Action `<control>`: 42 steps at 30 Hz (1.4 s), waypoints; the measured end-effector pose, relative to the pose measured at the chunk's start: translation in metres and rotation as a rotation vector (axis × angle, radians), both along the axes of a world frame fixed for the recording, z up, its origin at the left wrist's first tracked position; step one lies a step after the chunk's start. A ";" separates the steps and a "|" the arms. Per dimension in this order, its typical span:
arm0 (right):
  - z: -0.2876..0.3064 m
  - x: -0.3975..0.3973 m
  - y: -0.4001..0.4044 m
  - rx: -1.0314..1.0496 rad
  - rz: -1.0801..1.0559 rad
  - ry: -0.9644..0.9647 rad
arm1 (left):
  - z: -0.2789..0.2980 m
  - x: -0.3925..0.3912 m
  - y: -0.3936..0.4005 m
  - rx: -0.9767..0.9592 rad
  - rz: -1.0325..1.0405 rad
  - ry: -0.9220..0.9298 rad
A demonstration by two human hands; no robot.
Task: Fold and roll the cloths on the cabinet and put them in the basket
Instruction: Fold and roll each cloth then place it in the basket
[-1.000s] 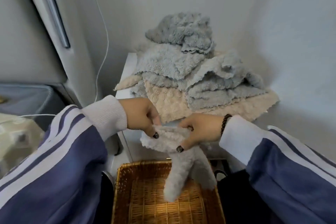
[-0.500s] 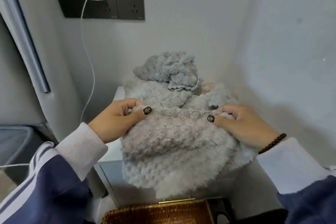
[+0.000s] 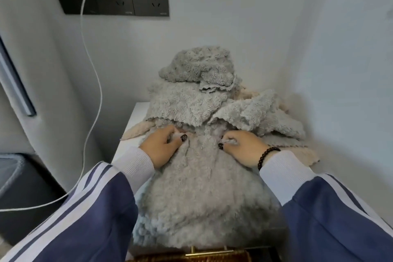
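Cloth (image 3: 202,193) (grey, fluffy) lies on the cabinet (image 3: 129,134), far corners pinched by left hand (image 3: 162,148) and right hand (image 3: 244,148).

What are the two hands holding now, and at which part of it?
Both hands pinch the grey fluffy cloth at its far edge: the left hand at the left end, the right hand at the right end.

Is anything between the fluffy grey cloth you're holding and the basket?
Nothing visible. Both hands, left hand and right hand, pinch the grey cloth on the cabinet; the basket sits just below its front edge.
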State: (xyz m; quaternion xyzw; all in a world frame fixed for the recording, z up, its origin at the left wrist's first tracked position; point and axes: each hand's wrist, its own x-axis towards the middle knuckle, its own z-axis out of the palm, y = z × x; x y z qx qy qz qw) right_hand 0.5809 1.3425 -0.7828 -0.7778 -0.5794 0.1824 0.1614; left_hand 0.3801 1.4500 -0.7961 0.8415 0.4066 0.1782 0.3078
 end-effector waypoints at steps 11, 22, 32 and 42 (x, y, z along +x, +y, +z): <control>0.016 0.030 -0.002 0.104 -0.022 0.111 | 0.019 0.002 0.015 -0.162 0.137 -0.313; 0.056 -0.001 -0.099 0.020 0.052 0.351 | 0.049 -0.069 -0.027 -0.187 -0.007 -0.292; 0.131 0.009 -0.062 0.110 -0.014 -0.017 | 0.117 -0.083 0.017 0.107 0.070 0.079; 0.243 0.003 -0.087 0.929 -0.059 0.418 | 0.249 -0.094 -0.018 0.155 -0.013 -0.852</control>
